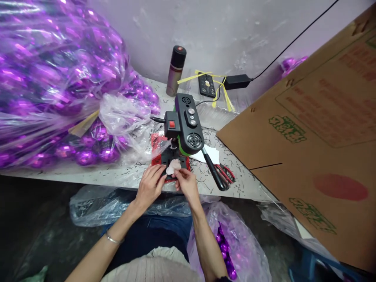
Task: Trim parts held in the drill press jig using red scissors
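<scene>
My right hand (pixel 186 183) pinches the lower edge of a small pale pink, scallop-edged piece (pixel 174 166). It lies over the black base of a small black and green bench press (pixel 190 121) with a red switch and a long black lever handle (pixel 216 170). At the base's left side rests my left hand (pixel 152 183), fingers stretched out and thumb apart from them. The left fingertips come close to the pale piece; whether they touch it I cannot tell. Red and black sheeting (pixel 156 145) lies beneath the press.
Bags of shiny purple balls (pixel 73 78) fill the left. Behind the press are a spray can (pixel 176 70), a black phone-like device (pixel 207 85) and a power adapter (pixel 237 81). Red-handled scissors (pixel 226 173) lie beside the lever. A large cardboard box (pixel 308 129) leans in from the right.
</scene>
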Demonstrator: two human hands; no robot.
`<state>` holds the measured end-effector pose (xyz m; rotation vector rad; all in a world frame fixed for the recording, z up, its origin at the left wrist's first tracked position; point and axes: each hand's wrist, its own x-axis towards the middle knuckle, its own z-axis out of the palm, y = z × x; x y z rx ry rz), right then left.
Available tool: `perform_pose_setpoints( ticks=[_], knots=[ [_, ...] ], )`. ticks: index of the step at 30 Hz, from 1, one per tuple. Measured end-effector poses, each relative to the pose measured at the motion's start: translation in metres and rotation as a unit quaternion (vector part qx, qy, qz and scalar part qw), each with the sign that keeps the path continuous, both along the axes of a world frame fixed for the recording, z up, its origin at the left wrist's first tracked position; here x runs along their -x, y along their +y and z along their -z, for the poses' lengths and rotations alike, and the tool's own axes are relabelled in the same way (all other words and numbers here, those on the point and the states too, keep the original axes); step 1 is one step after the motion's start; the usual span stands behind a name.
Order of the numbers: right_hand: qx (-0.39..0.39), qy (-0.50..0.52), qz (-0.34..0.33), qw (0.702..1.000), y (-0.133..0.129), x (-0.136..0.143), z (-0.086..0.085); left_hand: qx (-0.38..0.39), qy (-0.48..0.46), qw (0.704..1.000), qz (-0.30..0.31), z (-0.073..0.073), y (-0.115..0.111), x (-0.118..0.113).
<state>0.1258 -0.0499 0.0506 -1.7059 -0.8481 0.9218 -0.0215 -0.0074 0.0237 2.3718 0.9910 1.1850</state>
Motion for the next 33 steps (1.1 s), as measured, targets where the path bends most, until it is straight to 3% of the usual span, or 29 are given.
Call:
perform_pose_setpoints(
  ticks=[4,7,13,16,19,29,33],
  knots=[
    [-0.028,-0.14,0.037,0.989,-0.003,-0.005,-0.013,-0.02,0.007,1.0,0.002,-0.001,0.001,-0.007],
    [-0.041,-0.226,0.04,0.972,-0.023,-0.022,-0.023,-0.027,0.014,0.999,0.011,-0.003,0.001,-0.012],
    [-0.023,-0.405,0.089,0.91,-0.081,-0.095,-0.025,-0.033,0.051,0.997,0.038,0.0,0.001,-0.019],
    [-0.003,-0.474,0.05,0.879,-0.099,-0.128,-0.016,-0.019,0.033,0.999,0.035,0.002,0.002,-0.019],
    [0.006,-0.516,-0.019,0.856,-0.104,-0.145,-0.008,-0.001,0.001,1.0,0.029,0.0,0.005,-0.017],
    [0.028,-0.618,-0.122,0.776,-0.102,-0.16,-0.003,-0.003,-0.063,0.998,-0.016,0.002,0.013,-0.021],
    [0.016,-0.624,-0.136,0.769,-0.105,-0.166,-0.003,-0.013,-0.084,0.996,-0.029,0.004,0.011,-0.021]
  ],
)
